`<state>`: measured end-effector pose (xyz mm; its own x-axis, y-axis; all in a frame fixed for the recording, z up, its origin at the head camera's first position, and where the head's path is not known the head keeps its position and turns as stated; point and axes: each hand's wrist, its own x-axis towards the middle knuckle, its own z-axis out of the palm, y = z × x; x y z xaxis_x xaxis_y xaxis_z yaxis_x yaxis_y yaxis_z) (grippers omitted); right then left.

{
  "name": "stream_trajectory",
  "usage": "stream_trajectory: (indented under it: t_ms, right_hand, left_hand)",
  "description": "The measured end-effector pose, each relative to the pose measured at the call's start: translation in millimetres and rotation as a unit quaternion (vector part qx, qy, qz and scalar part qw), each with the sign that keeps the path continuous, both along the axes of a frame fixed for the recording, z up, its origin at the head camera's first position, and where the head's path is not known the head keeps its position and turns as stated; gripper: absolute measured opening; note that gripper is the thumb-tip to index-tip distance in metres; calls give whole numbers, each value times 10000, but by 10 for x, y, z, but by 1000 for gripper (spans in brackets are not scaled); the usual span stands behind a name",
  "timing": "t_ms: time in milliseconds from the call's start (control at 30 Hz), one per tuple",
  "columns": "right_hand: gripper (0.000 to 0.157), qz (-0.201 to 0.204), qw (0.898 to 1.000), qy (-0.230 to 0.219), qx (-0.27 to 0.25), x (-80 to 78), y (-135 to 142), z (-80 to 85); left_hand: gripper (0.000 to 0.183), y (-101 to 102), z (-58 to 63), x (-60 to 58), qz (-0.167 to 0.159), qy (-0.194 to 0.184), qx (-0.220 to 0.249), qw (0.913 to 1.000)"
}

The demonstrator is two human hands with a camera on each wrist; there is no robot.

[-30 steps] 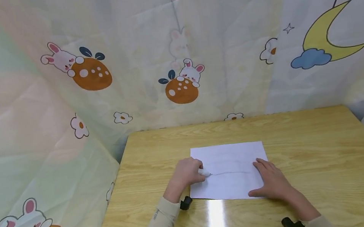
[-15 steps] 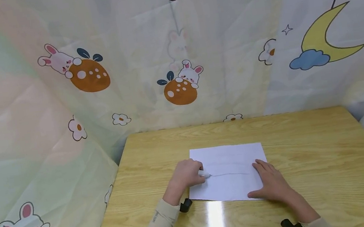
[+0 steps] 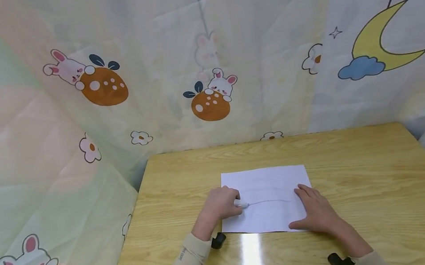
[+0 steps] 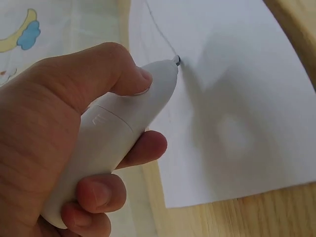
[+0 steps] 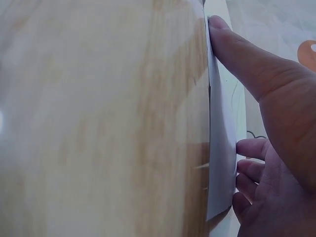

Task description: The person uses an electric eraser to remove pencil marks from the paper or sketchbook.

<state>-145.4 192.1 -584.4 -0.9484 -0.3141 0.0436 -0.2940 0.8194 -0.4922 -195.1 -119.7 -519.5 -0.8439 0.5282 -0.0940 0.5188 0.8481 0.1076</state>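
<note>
Closest in are two cream sleeves (image 3: 183, 264) with a chunky black gadget (image 3: 218, 240) by the left wrist and a matching black piece (image 3: 340, 263) by the right. Then the hands: the right hand (image 3: 316, 213) is spread out on the right side of the white paper (image 3: 268, 219), thumb down by the near edge, and hasn't really budged from a second ago. The left hand (image 3: 218, 204) is wrapped round a smooth white tool (image 4: 108, 128), thumb on top, fingers curled underneath. That one's crept a bit to the right across the sheet since then. The tool's over the left part of the paper, little tip at the end of a thin line (image 3: 267, 201). Sheet's lying on the wood-look worktop (image 3: 363, 175), and behind it all hangs a bunny-print cloth (image 3: 260, 32).
</note>
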Motion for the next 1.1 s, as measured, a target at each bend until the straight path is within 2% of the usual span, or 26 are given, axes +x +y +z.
stream_trajectory:
  t_ms: [67, 233, 467, 667, 867, 1000, 1100]
  right_hand:
    - [114, -8, 10000, 7, -10, -1, -4, 2]
    - [114, 0, 10000, -15, -2, -2, -17, 6]
    - [113, 14, 10000, 74, -52, 0, 8, 43]
    - [115, 8, 10000, 29, 37, -7, 25, 24]
    - [113, 9, 10000, 88, -17, 0, 17, 33]
    - [113, 3, 9999, 133, -14, 3, 18, 41]
    - [113, 30, 9999, 122, -11, 0, 23, 44]
  left_hand:
    - [17, 2, 0, -2, 20, -38, 56, 10000]
    - [17, -30, -15, -34, 329, 91, -77, 9994]
    - [21, 26, -33, -41, 44, -150, 138, 9998]
    - [18, 22, -72, -59, 278, -103, 156, 9994]
    - [21, 49, -53, -83, 220, -261, 299, 9990]
    - [18, 57, -28, -81, 341, -285, 183, 9988]
    - [18, 74, -13, -86, 276, -277, 204, 9990]
